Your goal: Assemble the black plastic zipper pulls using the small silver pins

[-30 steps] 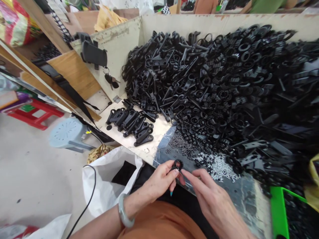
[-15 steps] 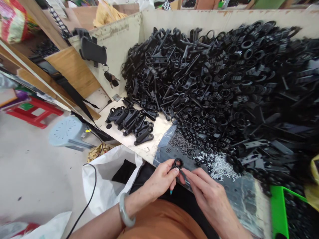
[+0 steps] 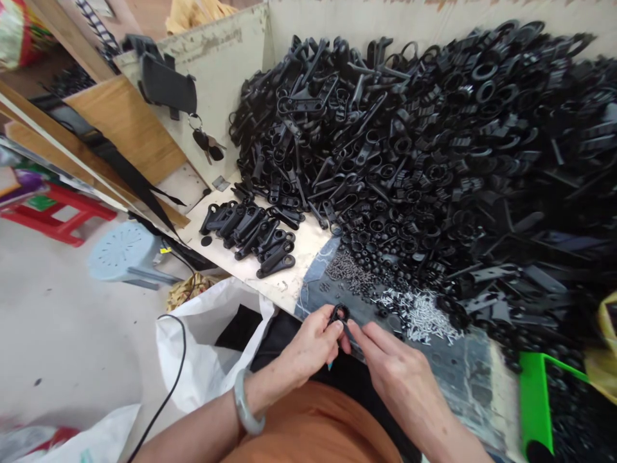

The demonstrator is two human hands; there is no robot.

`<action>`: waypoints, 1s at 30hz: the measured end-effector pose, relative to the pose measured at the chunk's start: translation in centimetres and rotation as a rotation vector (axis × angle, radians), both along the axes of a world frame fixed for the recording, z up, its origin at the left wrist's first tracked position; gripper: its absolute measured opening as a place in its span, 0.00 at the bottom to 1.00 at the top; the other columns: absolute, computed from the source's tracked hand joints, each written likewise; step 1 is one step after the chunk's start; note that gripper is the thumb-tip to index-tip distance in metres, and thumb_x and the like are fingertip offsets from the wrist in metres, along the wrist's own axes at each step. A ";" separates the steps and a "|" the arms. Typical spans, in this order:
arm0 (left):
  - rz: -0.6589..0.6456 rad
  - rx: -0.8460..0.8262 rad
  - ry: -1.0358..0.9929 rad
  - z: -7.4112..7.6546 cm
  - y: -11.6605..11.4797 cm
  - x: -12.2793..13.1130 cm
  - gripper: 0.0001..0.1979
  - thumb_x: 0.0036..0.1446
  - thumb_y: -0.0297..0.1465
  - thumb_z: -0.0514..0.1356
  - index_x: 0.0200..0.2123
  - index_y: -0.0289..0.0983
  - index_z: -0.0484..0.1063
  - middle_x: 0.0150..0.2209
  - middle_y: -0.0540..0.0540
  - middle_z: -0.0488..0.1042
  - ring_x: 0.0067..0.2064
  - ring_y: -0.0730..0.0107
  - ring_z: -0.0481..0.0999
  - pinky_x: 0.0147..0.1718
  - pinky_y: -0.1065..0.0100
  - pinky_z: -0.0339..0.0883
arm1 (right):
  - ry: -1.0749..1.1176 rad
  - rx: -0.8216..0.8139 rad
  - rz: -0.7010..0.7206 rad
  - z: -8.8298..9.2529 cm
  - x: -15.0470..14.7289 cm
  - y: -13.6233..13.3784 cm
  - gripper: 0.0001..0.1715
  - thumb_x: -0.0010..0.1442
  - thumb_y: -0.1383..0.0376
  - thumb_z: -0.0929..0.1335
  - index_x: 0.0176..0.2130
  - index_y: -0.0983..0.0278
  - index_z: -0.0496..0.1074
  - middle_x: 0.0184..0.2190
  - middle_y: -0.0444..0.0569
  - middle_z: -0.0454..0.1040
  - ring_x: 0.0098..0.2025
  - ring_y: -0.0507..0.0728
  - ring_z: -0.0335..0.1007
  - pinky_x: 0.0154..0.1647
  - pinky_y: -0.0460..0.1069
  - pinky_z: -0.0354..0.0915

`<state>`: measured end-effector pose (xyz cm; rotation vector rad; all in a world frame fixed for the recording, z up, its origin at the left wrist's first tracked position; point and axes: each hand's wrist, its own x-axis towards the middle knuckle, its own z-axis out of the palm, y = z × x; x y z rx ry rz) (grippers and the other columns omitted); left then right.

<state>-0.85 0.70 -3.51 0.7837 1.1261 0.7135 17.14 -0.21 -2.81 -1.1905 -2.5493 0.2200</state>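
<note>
My left hand (image 3: 308, 344) is closed on a black plastic part whose ring end (image 3: 341, 313) sticks up past the thumb. A small teal tip (image 3: 330, 365) pokes out below these fingers; what it belongs to is hidden. Thumb and forefinger of my right hand (image 3: 398, 363) are pinched together against the ring's near right side, and anything between them is too small to make out. Just beyond the hands lie a heap of silver pins (image 3: 424, 315) and a scatter of tiny dark metal pieces (image 3: 354, 273). Several assembled-looking black handles (image 3: 250, 231) lie in rows to the left.
A large pile of black plastic parts (image 3: 357, 141) fills the bench against its back board. At right stands a green bin (image 3: 536, 399) of small black pieces. An open white sack (image 3: 187, 360) hangs below the bench edge, near a light blue stool (image 3: 123, 251).
The right fingertips have come closer against the ring, and the held part has tipped slightly. The camera view has shifted a little; the piles look the same.
</note>
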 end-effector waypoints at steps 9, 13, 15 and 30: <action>0.007 -0.035 -0.080 0.0 0.0 -0.3 0.17 0.62 0.45 0.59 0.41 0.36 0.64 0.25 0.54 0.70 0.18 0.82 0.57 0.18 0.74 0.47 | 0.223 -0.179 0.010 0.6 -0.2 0.6 0.22 0.73 0.73 0.55 0.53 0.66 0.74 0.32 0.47 0.73 0.29 0.50 0.75 0.30 0.41 0.72; -0.006 -0.029 -0.074 0.0 0.0 -0.3 0.15 0.63 0.43 0.58 0.40 0.37 0.63 0.25 0.54 0.69 0.18 0.82 0.57 0.17 0.74 0.47 | 0.170 -0.117 0.025 0.4 -0.2 0.7 0.23 0.72 0.75 0.55 0.53 0.68 0.74 0.32 0.48 0.73 0.28 0.50 0.75 0.29 0.42 0.72; 0.002 -0.029 -0.056 -0.1 -0.1 -0.2 0.13 0.64 0.41 0.57 0.40 0.37 0.63 0.25 0.54 0.69 0.18 0.82 0.57 0.17 0.75 0.47 | 0.115 -0.073 0.044 0.3 -0.1 0.7 0.24 0.70 0.77 0.55 0.52 0.69 0.74 0.31 0.48 0.74 0.27 0.51 0.75 0.27 0.44 0.72; -0.155 0.326 0.490 -1.5 -0.2 -1.2 0.17 0.62 0.42 0.56 0.49 0.42 0.74 0.42 0.43 0.83 0.46 0.51 0.82 0.45 0.59 0.73 | -0.392 -0.178 0.046 5.9 -4.2 0.9 0.03 0.60 0.75 0.71 0.37 0.70 0.76 0.32 0.53 0.75 0.30 0.59 0.75 0.21 0.49 0.69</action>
